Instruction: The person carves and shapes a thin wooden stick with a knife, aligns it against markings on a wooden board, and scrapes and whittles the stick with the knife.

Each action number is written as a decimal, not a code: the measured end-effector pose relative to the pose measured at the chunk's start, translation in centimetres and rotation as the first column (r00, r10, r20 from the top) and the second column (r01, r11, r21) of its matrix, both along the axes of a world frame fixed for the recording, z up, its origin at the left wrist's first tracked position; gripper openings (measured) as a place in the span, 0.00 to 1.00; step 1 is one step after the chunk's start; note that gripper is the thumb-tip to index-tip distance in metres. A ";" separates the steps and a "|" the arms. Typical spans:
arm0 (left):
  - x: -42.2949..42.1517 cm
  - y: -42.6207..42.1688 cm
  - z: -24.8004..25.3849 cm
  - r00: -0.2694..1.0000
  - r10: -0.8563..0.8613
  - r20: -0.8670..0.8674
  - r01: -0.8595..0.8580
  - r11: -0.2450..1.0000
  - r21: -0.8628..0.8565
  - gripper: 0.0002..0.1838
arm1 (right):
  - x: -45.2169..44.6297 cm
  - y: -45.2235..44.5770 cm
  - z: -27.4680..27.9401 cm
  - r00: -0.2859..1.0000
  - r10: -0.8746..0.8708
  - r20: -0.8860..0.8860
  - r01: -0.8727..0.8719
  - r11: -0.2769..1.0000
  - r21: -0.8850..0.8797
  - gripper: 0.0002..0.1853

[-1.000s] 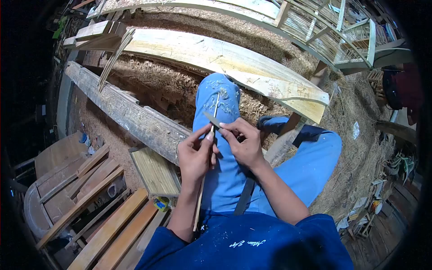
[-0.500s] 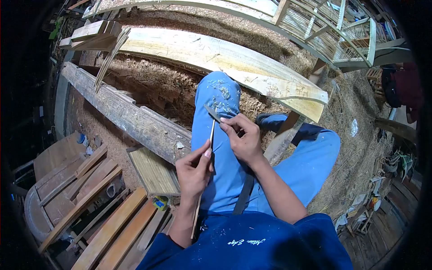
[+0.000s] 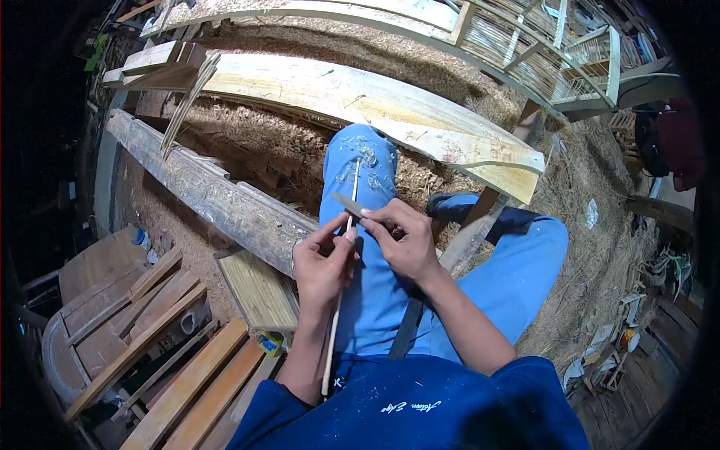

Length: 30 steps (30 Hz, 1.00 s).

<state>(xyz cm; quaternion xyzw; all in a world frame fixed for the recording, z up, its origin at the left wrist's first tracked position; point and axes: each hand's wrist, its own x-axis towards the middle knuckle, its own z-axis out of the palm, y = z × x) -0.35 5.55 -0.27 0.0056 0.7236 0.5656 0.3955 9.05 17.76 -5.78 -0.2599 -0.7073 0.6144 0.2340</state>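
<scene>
My left hand [image 3: 324,262] pinches a thin pale wooden stick [image 3: 334,337] between thumb and fingers. The stick runs from near my knee, under the hand, back toward my waist. In my right hand [image 3: 405,241] is a small knife, its short grey blade [image 3: 347,205] lying across the stick just beyond my left fingertips. The knife's handle is mostly hidden by the right fingers. Curled shavings [image 3: 367,156] cling to the blue trouser leg [image 3: 360,277] beneath the stick.
A long pale plank [image 3: 300,82] lies beyond my knee. To the left runs a weathered beam [image 3: 202,187] with thin strips [image 3: 187,105] leaning on it. Cut boards [image 3: 187,382] sit at lower left, and a slatted wooden frame [image 3: 555,60] stands at upper right.
The knife blade has come down along the stick, close to my left fingertips. My left thumb sits a little farther forward, and more of the stick shows past the blade.
</scene>
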 end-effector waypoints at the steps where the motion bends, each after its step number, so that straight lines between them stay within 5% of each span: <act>1: -0.3 0.1 -0.4 0.999 0.032 0.004 -0.032 0.999 -0.018 0.19 | 0.1 0.0 0.1 1.000 -0.002 0.003 0.002 1.000 0.002 0.05; 30: -0.8 -0.6 -1.2 0.993 0.029 0.111 -0.041 0.993 0.107 0.17 | -0.1 -0.5 -0.4 1.000 -0.027 0.007 0.027 0.999 -0.030 0.05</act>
